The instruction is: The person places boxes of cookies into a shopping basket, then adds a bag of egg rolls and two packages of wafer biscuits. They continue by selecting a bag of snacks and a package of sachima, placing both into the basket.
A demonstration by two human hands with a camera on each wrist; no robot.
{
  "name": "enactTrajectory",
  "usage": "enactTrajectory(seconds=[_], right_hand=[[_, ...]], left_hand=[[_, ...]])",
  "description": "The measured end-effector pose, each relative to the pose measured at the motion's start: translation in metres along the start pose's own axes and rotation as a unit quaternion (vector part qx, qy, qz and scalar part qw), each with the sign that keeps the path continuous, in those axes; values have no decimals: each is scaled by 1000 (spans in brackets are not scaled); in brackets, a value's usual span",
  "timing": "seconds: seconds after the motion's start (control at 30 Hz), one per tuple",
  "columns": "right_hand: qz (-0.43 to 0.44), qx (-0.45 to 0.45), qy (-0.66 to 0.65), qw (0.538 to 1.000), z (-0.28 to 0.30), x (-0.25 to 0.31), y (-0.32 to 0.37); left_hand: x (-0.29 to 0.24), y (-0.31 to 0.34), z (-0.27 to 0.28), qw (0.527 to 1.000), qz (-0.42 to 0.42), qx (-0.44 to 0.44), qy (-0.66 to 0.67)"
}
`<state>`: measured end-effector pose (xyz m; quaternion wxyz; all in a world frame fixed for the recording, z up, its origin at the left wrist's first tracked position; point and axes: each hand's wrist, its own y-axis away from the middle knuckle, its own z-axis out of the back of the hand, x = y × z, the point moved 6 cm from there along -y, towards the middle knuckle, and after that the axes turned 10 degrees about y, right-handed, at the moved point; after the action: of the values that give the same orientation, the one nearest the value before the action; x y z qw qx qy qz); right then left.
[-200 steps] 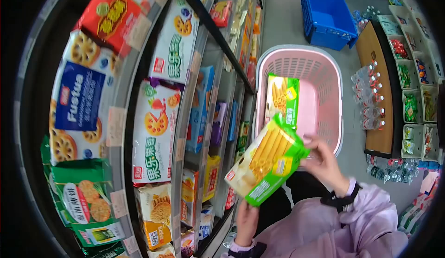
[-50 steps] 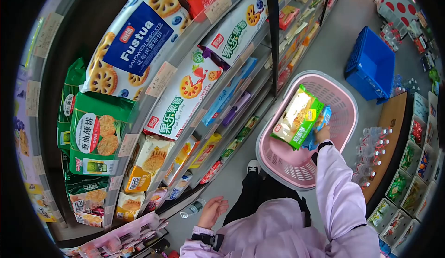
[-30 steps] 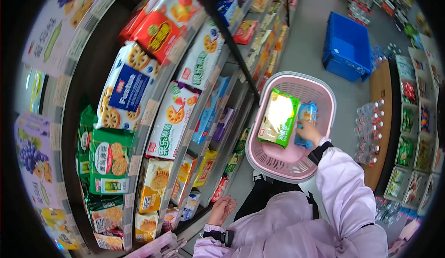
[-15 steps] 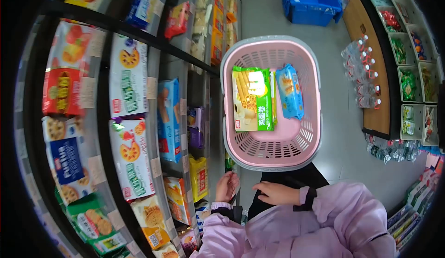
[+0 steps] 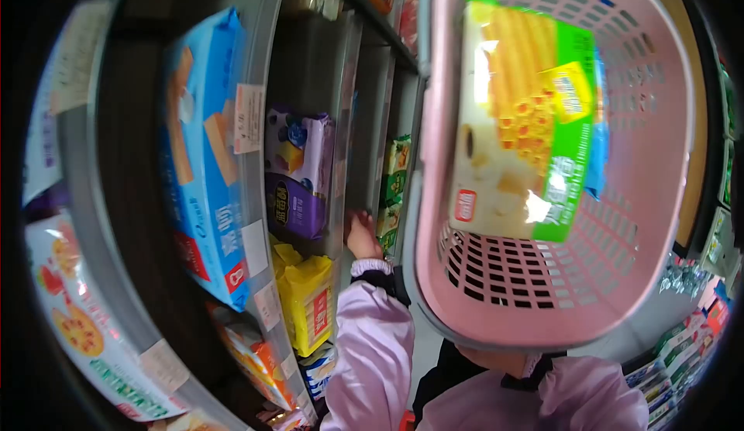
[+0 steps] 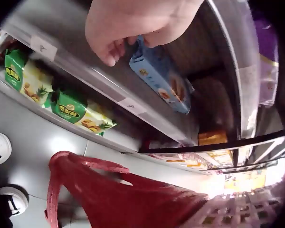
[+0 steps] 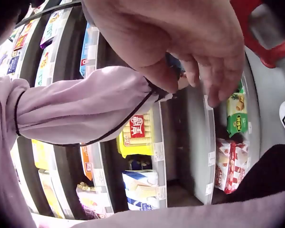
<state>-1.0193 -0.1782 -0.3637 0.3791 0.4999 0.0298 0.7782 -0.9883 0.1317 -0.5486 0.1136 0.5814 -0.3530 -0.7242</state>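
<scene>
In the head view my left hand (image 5: 362, 236) reaches down to a lower shelf on the left. The left wrist view shows that hand (image 6: 137, 28) with loosely bent fingers, their tips close to the end of a blue biscuit packet (image 6: 162, 78) lying on the shelf. My right hand (image 7: 180, 42) hangs in front of my body with relaxed fingers and nothing in them; the basket rim partly covers it in the head view. A pink basket (image 5: 535, 318) holds a green-and-cream egg roll packet (image 5: 519, 121), which partly covers a blue packet (image 5: 598, 136).
Shelf edges with price tags run beside my left arm. Nearby on the shelves are a blue wafer packet (image 5: 209, 152), a purple packet (image 5: 298, 171) and a yellow packet (image 5: 306, 299). Green packets (image 6: 69, 107) line the bottom shelf. A red object (image 6: 123, 194) stands on the floor.
Earlier the right hand placed a blue packet beside the egg rolls in the basket and withdrew. Since then the left hand has moved to the lower shelf, and the view has come closer to shelf and basket.
</scene>
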Motion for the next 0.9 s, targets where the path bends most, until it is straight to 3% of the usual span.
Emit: enactTrajectory(seconds=[0.1,0.17,0.27,0.53,0.57,0.63,0.7,0.73,0.77,0.9], right_hand=[[-21,19,-1,1000,-2,-10,-11],[-27,30,4,999,-2,-16,-15],[-36,47,12,998,-5,-23,-18],[-57,59,13,997,-5,-33,-18],[-57,60,13,996,-5,-34,-17],[-56,59,12,997,-4,-33,-16],[-52,56,12,997,-2,-30,-15],[-46,53,13,997,0,-28,-14],[-41,50,13,998,2,-26,-13],[-10,47,15,999,10,-14,-6]], left_hand=[[-1,-23,-21,987,-28,-71,142],[-1,-43,-26,973,-98,-79,194],[11,-67,-31,965,-120,-78,218],[12,-91,-36,974,-164,33,152],[15,-88,-37,958,-108,50,262],[29,-100,-15,963,-219,93,128],[9,-42,-35,915,-72,102,383],[-13,-6,-45,911,-47,50,407],[11,-15,-25,918,-16,42,394],[14,70,-3,944,23,11,328]])
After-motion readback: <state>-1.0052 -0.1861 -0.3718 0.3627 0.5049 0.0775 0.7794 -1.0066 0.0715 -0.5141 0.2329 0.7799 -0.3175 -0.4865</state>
